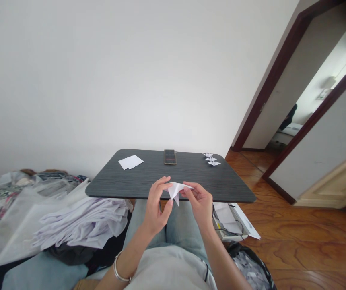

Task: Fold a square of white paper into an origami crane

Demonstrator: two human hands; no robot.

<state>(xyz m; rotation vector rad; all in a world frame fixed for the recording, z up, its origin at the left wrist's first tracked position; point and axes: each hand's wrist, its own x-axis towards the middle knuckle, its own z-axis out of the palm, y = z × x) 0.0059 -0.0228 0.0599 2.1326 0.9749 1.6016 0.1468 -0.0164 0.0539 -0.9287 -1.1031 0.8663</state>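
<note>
Over the near edge of the dark table, a folded white paper figure with pointed flaps is held up between my two hands. My left hand has its fingertips on the figure's left side, the thumb lower down near a hanging flap. On the other side, my right hand pinches the right-hand point between thumb and forefinger. Three small folded paper cranes stand in a row at the table's back right. White paper sheets lie at the back left.
A phone lies at the table's back middle, near the wall. Left of the table are heaped clothes and plastic bags. On the right floor stand a box with papers and cables and a black bag of scraps.
</note>
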